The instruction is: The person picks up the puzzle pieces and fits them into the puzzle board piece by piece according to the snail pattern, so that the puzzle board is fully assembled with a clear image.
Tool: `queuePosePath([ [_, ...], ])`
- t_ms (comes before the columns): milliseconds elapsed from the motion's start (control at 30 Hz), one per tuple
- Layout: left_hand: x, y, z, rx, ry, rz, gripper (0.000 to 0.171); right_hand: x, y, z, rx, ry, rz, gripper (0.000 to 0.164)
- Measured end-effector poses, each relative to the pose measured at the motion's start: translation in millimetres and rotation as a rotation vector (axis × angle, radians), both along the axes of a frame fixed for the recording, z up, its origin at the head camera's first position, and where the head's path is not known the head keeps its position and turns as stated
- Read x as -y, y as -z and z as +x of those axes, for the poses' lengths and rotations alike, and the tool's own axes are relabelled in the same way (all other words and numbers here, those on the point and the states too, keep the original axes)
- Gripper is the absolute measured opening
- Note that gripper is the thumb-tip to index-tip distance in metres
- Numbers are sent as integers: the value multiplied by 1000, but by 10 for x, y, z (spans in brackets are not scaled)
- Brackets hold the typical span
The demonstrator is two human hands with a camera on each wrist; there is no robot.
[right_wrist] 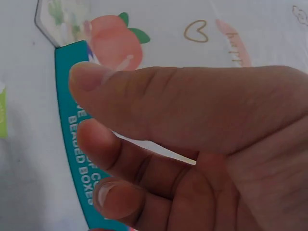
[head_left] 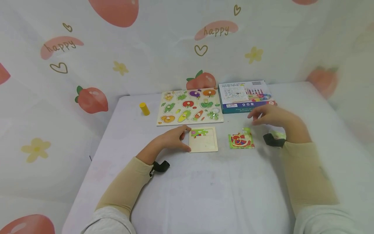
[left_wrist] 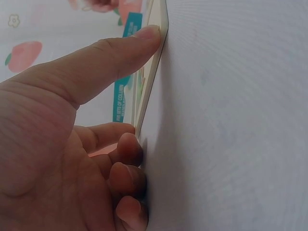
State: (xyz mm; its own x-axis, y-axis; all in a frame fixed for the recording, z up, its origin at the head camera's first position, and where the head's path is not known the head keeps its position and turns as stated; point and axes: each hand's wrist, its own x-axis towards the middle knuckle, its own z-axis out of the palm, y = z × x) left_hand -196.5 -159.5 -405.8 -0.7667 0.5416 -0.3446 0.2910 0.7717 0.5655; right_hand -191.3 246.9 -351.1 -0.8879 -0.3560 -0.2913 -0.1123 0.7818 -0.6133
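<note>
My left hand (head_left: pixel 172 139) holds a small wooden puzzle board (head_left: pixel 204 143) by its left side, thumb at the near corner and index finger at the far one. A few joined green puzzle pieces (head_left: pixel 200 132) lie in the upper left of its frame. To the right, a cluster of colourful puzzle pieces (head_left: pixel 241 140) with a red spiral design lies on the table. Behind that cluster hovers my right hand (head_left: pixel 271 116), its fingers loosely bent with nothing seen between them. In the right wrist view, its thumb (right_wrist: pixel 144 96) stands in front of the box.
A vegetable peg board (head_left: pixel 190 107) lies behind the small board. Beside it on the right is a white and teal bead box (head_left: pixel 245 97). A yellow cylinder (head_left: pixel 144 109) stands at the back left. A printed curtain (head_left: pixel 157 42) hangs behind the table.
</note>
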Motion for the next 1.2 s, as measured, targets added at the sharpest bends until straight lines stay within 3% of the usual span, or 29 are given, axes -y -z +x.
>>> queuePosePath([
  [267,5,-9,2,0,-12,-9,86,24,157,-73,125,-19,4,32],
  [600,-3,3,-3,9,-13,-14,86,174,307,-88,157,46,122,32],
  [1200,-11,-20,2,9,-6,-12,85,382,207,-36,169,71,171,31],
])
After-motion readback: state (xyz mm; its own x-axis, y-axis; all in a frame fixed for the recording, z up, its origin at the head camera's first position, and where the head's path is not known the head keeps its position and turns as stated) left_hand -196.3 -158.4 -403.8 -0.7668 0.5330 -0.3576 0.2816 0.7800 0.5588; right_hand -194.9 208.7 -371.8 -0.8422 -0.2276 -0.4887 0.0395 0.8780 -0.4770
